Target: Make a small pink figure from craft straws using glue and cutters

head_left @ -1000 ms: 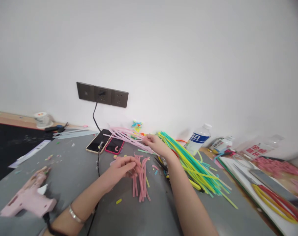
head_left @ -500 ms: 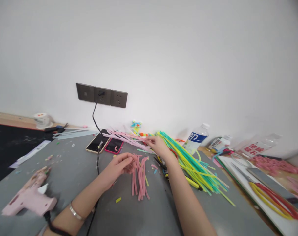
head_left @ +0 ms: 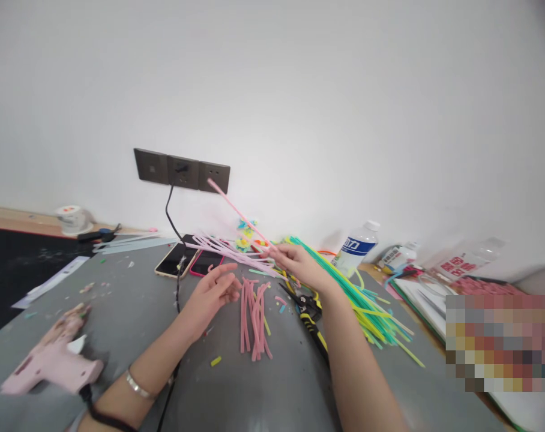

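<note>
My right hand (head_left: 297, 264) pinches one long pink pipe cleaner (head_left: 240, 211), which slants up and left in front of the wall. Under that hand lie paler pink pipe cleaners (head_left: 231, 254). My left hand (head_left: 216, 289) hovers with fingers apart and holds nothing, just left of a small pile of short pink pipe cleaner pieces (head_left: 257, 318). Black-and-yellow pliers (head_left: 309, 315) rest beside my right forearm, their handles partly hidden by it. Green and yellow pipe cleaners (head_left: 362, 300) fan out to the right of that arm.
At left lies a pink glue gun (head_left: 56, 363) with a black cord. Two phones (head_left: 176, 263) lie near the wall, crossed by a black cable (head_left: 168, 210) from the socket. A bottle (head_left: 356, 249) stands right, near a paper pad (head_left: 416, 294). Something farther right is pixelated.
My right hand has lifted a pink pipe cleaner from the pale pink bunch and shifted slightly right. My left hand's fingers have spread a little. More of the pliers shows.
</note>
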`<act>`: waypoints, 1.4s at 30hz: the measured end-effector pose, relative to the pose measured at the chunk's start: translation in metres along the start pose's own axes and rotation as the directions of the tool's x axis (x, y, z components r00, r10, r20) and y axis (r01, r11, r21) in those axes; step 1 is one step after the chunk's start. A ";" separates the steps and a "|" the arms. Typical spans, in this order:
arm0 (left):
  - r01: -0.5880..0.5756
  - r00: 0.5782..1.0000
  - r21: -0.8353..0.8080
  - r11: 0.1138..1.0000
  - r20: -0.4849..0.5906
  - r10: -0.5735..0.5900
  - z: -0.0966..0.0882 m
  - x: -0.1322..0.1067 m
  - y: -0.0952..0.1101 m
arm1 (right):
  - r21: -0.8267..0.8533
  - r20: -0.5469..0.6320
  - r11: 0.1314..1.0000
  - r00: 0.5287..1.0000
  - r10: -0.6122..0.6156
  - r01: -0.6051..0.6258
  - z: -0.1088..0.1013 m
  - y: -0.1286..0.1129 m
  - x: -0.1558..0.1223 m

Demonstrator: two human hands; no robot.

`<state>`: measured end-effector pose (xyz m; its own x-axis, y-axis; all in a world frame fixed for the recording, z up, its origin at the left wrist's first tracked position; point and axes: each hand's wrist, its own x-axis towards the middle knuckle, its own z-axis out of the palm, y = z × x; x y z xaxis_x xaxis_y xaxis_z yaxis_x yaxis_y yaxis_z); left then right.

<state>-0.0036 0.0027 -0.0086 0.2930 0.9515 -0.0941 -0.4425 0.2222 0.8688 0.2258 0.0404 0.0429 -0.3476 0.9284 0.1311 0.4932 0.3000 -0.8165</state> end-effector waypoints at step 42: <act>-0.182 0.964 0.052 0.982 -0.186 0.188 -0.007 0.005 0.003 | 0.282 0.601 0.860 0.777 0.187 -0.426 -0.029 0.043 -0.041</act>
<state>-0.0099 0.0096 -0.0100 0.0414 0.9990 -0.0178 -0.4434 0.0343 0.8957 0.2840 0.0216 0.0187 -0.6569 0.6459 -0.3890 0.3470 -0.1990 -0.9165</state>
